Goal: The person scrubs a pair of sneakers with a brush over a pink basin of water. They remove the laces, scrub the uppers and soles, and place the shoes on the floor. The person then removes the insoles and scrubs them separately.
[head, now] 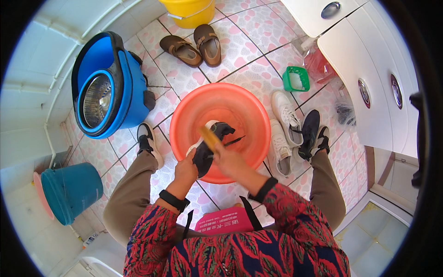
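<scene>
My left hand [186,170] grips the heel end of a dark shoe [203,162] with a white sole, tilted over an orange plastic basin [255,100]. A yellow-brown brush [209,139], blurred, is in my right hand [230,162] and lies across the shoe's side near the white sole. A dark lace dangles from the shoe towards the basin's inside. The brush's bristles are hidden. Basin and shoe are directly before me, between my legs.
Right of the basin stand white sneakers [281,149] and another dark shoe [309,133]. Farther off are a green plastic box [296,79] with white contents, brown clogs [209,46] and a yellow bucket [190,14]. At left are a blue mop bucket [129,93] and a teal bucket [78,188]. White cabinets [377,69] edge the right.
</scene>
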Motion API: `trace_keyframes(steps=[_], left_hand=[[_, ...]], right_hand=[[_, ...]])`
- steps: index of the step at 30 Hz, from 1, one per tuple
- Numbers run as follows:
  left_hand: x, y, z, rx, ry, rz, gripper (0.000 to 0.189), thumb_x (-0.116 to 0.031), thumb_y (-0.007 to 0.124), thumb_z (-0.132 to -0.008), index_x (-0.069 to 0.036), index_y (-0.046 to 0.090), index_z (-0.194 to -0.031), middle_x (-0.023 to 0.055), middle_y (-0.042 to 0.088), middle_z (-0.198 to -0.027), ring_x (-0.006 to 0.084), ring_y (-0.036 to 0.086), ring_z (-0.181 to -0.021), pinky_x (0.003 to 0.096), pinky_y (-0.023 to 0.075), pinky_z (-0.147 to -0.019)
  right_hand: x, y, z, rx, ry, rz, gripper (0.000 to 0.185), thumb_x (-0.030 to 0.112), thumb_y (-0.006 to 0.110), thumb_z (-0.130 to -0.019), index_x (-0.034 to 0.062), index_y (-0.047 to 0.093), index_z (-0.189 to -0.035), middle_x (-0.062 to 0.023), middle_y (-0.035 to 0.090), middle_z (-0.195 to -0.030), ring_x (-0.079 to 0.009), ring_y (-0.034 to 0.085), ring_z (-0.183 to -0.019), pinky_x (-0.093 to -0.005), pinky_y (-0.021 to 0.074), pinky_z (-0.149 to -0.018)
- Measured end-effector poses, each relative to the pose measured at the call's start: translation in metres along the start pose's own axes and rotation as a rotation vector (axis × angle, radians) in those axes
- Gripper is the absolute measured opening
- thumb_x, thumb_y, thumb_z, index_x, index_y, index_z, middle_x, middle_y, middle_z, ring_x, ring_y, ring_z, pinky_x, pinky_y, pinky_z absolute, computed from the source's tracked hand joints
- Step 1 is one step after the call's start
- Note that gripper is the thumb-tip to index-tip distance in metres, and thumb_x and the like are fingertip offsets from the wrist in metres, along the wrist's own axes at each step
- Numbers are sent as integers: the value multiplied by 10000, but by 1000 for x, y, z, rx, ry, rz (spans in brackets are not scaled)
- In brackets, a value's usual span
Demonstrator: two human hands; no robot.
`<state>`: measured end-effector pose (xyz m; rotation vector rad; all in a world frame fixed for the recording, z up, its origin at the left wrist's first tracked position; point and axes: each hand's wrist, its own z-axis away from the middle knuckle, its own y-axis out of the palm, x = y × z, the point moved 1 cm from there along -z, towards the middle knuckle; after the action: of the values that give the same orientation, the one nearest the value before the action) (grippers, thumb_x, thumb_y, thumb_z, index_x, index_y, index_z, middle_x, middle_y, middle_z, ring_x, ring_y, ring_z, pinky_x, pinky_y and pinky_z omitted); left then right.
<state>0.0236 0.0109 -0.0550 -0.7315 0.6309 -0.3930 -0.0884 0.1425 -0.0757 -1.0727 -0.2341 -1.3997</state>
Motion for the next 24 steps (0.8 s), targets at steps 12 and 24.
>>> trace_keyframes(steps=[12,24], left_hand=[[31,4,-1,314,-573,1035,419,-71,372,-844,-217,373,-1236,80,581,-872,186,574,-622,298,489,-506],[31,14,-5,378,-660,1252,275,-285,286,-911,-211,389,-1155,78,558,-903,205,563,-679,310,487,-533]], right_hand=[[-58,-19,-39,-537,86,78,340,235,465,-803,102,445,-1115,-191,574,-737,-361,568,-707,-464,444,-630],[-4,6,47,-189,-22,-166,339,284,441,-821,84,443,-1094,-214,577,-770,-359,572,-701,-436,447,-619]])
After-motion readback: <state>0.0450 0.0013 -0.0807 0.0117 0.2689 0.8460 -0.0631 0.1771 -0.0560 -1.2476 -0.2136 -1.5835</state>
